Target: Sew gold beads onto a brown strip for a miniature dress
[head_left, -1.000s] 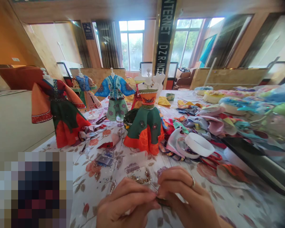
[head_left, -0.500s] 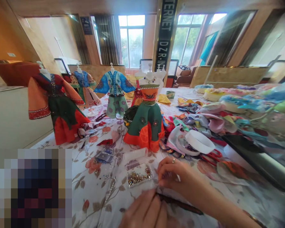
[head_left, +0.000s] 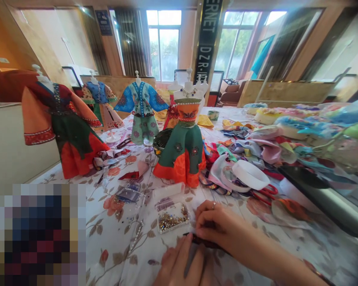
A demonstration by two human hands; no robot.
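My left hand (head_left: 183, 260) is at the bottom centre, its fingers closed on a narrow dark strip (head_left: 210, 243) that lies low over the tablecloth. My right hand (head_left: 216, 222), with a ring on one finger, curls down from the right and pinches the strip near my left fingertips. The strip's material is too blurred to tell, and my right hand and forearm hide part of it. Just beyond both hands sits a small clear box (head_left: 173, 218) of gold and coloured rhinestones, with its lid (head_left: 168, 192) folded back.
A doll form in a green and orange dress (head_left: 179, 149) stands behind the box. More dressed forms stand left and behind. White tape rolls (head_left: 250, 174), red-handled scissors (head_left: 265, 192), fabric scraps (head_left: 256, 147) and a dark, shiny long object (head_left: 322, 198) lie to the right. A bead string (head_left: 137, 238) lies left.
My right hand has come down closer to my left fingers and onto the strip. The strip's far end, seen before below my right wrist, is now mostly covered. The view has shifted slightly.
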